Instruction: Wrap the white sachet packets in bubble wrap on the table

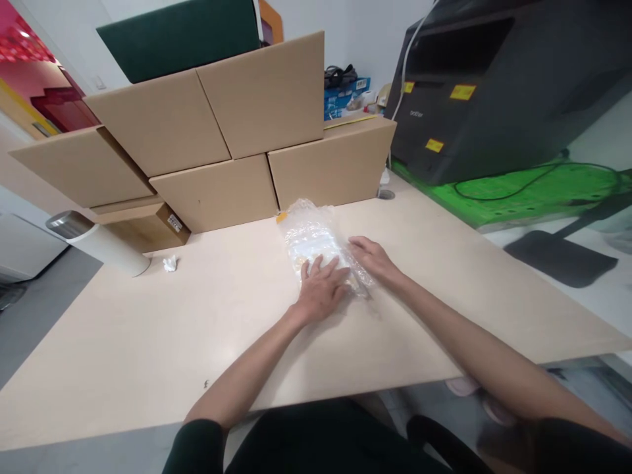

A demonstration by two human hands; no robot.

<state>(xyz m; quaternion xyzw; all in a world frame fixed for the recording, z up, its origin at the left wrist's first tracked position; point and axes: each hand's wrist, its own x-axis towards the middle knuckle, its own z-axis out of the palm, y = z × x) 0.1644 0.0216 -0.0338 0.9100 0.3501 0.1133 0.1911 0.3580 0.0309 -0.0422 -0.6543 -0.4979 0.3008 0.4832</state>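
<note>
A clear bubble wrap [309, 230] lies on the light wooden table around a flat, whitish item [316, 245] whose kind I cannot make out. A small orange patch shows at the wrap's far left corner. My left hand [322, 289] rests flat on the near part of the packet, fingers spread. At the packet's right side, my right hand [375, 259] has its fingers together and bent around the loose edge of the wrap. Its thumb is mostly hidden.
Cardboard boxes [212, 197] are stacked along the table's back, with a dark green box [182, 39] on top. At left stand a white bottle [108, 247] and crumpled tissue [170, 263]. A black printer [474, 99] sits on a green surface [498, 197] at right.
</note>
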